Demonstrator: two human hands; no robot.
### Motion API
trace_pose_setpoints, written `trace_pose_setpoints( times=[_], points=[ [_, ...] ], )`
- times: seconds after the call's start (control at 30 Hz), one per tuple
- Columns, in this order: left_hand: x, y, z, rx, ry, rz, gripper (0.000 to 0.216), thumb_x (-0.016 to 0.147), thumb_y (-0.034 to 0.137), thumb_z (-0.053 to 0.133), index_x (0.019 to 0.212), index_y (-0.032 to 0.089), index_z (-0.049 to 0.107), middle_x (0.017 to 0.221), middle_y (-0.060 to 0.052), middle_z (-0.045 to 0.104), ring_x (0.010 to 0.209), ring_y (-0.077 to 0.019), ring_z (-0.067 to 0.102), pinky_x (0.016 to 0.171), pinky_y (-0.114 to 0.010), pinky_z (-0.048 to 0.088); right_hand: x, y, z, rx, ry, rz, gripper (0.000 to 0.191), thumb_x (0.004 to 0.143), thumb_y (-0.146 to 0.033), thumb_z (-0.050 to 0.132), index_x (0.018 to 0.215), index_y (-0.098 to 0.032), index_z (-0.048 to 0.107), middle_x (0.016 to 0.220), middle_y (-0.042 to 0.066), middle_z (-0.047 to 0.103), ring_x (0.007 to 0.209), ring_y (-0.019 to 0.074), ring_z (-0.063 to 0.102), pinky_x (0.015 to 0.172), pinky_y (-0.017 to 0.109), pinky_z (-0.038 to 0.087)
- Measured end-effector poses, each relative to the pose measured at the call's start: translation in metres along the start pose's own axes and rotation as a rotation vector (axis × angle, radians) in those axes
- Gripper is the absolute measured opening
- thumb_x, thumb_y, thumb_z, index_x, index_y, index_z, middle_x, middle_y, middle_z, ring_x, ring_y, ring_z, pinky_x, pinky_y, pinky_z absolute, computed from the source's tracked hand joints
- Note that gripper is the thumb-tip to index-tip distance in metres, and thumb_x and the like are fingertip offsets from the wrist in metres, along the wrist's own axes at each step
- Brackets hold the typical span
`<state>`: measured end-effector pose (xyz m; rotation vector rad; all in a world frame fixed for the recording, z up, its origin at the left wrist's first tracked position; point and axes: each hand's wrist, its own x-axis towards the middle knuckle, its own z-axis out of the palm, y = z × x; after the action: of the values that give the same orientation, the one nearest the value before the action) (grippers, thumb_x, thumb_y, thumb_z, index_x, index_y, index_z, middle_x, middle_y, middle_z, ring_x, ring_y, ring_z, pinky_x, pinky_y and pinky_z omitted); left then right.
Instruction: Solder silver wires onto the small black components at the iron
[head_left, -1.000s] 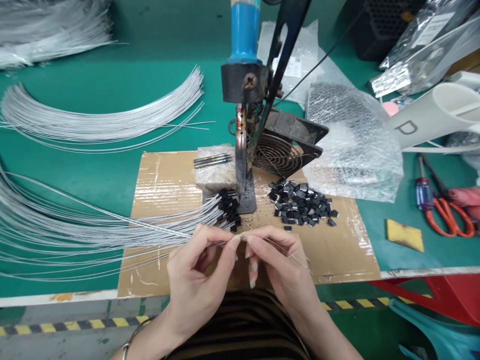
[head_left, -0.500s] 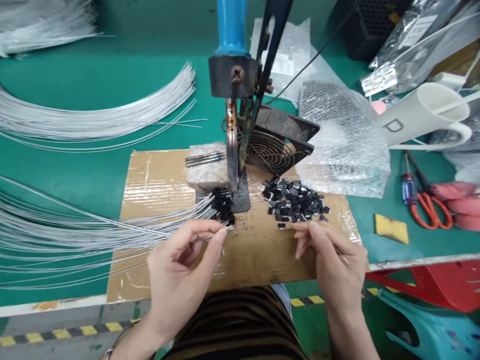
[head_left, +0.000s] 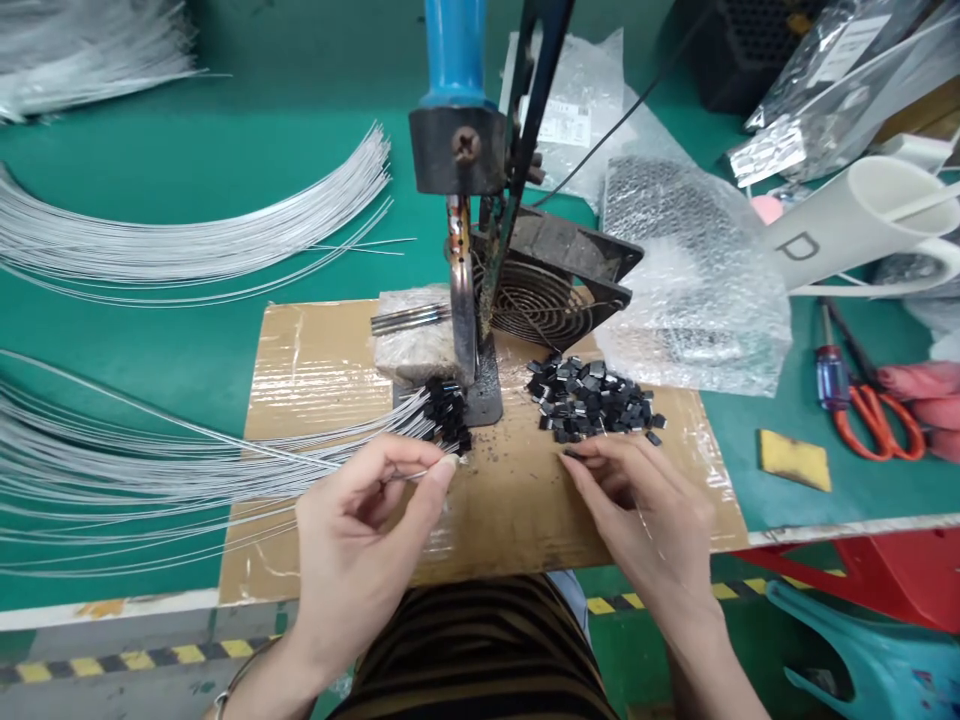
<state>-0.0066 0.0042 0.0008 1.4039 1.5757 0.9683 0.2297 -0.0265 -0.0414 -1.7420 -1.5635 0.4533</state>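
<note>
My left hand [head_left: 367, 545] pinches a thin grey-white wire [head_left: 409, 476] between thumb and forefinger, its end at the fingertips. Just beyond lies a bundle of similar wires [head_left: 322, 465], their ends capped with black pieces [head_left: 448, 412]. In my right hand [head_left: 652, 520], thumb and fingertips close on a small black connector piece [head_left: 573, 453]. A fine strand, maybe solder, shows at that palm. Behind those fingers is a heap of small black connector pieces [head_left: 592, 400]. A mounted soldering iron [head_left: 463, 325] with a blue handle points down between the hands.
A cardboard sheet [head_left: 510, 540] covers the work spot. Behind the iron leans a black fan [head_left: 551, 300], beside bubble wrap [head_left: 690, 270]. To the right are a yellow sponge [head_left: 795, 460], orange-handled scissors [head_left: 877, 425] and a white mug [head_left: 840, 225]. More wires [head_left: 225, 245] lie back left.
My right hand has moved left and its fingers have closed on the small black connector piece that lay apart from the heap. My left hand has stayed nearly still with the wire.
</note>
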Motion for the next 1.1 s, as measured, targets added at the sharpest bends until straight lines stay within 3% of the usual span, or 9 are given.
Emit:
trace_pose_setpoints(
  times=[0.17, 0.33, 0.5, 0.77, 1.1],
  points=[
    [0.001, 0.002, 0.000, -0.011, 0.014, 0.004, 0.004, 0.091, 0.024, 0.077, 0.088, 0.023, 0.075, 0.069, 0.004, 0.066, 0.055, -0.0071, 0.052, 0.051, -0.018, 0.038, -0.004, -0.007, 0.006, 0.203, 0.105, 0.167, 0.012, 0.093, -0.019, 0.078, 0.103, -0.024, 0.080, 0.092, 0.001, 0.078, 0.073, 0.0133, 0.073, 0.071, 0.025, 0.062],
    [0.001, 0.010, 0.006, -0.057, 0.059, -0.065, 0.003, 0.088, 0.024, 0.078, 0.088, 0.022, 0.077, 0.072, 0.002, 0.070, 0.056, -0.0080, 0.054, 0.050, -0.018, 0.040, 0.002, -0.023, 0.010, 0.442, 0.121, 0.233, 0.012, 0.089, -0.016, 0.081, 0.093, -0.027, 0.084, 0.094, 0.000, 0.077, 0.075, 0.0128, 0.075, 0.068, 0.022, 0.063],
    [0.002, 0.012, 0.008, -0.078, 0.063, -0.106, 0.004, 0.086, 0.024, 0.079, 0.086, 0.021, 0.078, 0.069, 0.002, 0.070, 0.054, -0.0080, 0.054, 0.050, -0.018, 0.041, 0.007, -0.039, 0.014, 0.621, 0.068, 0.323, 0.012, 0.087, -0.014, 0.082, 0.091, -0.026, 0.083, 0.083, -0.002, 0.076, 0.065, 0.0107, 0.074, 0.062, 0.018, 0.063],
    [0.002, 0.013, 0.007, -0.049, 0.023, -0.102, 0.010, 0.086, 0.027, 0.078, 0.081, 0.020, 0.074, 0.066, 0.003, 0.066, 0.053, -0.0082, 0.052, 0.049, -0.020, 0.037, 0.012, -0.052, 0.018, 0.754, 0.021, 0.345, 0.013, 0.087, -0.013, 0.082, 0.088, -0.025, 0.085, 0.087, -0.001, 0.075, 0.066, 0.0107, 0.076, 0.063, 0.019, 0.066],
    [0.001, 0.022, 0.010, -0.115, 0.016, -0.170, 0.014, 0.087, 0.027, 0.078, 0.077, 0.020, 0.072, 0.064, 0.002, 0.065, 0.054, -0.0093, 0.052, 0.049, -0.021, 0.036, 0.011, -0.060, 0.024, 0.869, -0.071, 0.448, 0.007, 0.087, -0.018, 0.084, 0.081, -0.023, 0.083, 0.071, -0.003, 0.069, 0.046, 0.0064, 0.063, 0.044, 0.016, 0.054]
  ],
)
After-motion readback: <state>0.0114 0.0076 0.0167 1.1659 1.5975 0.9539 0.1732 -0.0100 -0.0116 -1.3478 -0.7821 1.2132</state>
